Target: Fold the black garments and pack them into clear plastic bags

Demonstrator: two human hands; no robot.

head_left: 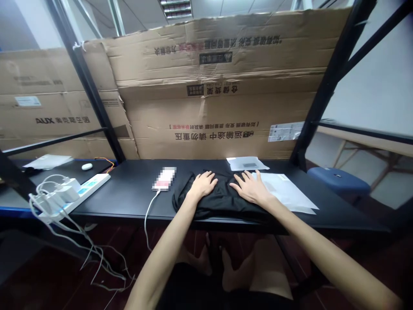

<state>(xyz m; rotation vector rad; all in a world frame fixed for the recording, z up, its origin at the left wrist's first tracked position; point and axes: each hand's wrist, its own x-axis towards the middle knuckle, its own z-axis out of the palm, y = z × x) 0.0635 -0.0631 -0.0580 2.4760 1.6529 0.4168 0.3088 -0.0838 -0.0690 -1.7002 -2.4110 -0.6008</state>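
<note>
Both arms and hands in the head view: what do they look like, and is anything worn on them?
The bare, slender-fingered left hand and matching right hand wear no gloves. Both long, slim forearms are sleeveless, without watch or bracelet. No rings or markings show.

Cloth (223,199) blk; tabletop (129,185) blk; cardboard (155,103) brn w/ blk & red lettering (214,136); stool (338,181) blue; pwr strip (93,184) wht.

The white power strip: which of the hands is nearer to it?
Left. The left hand is on the black fabric, right of the power strip; the right hand is farther right.
</note>
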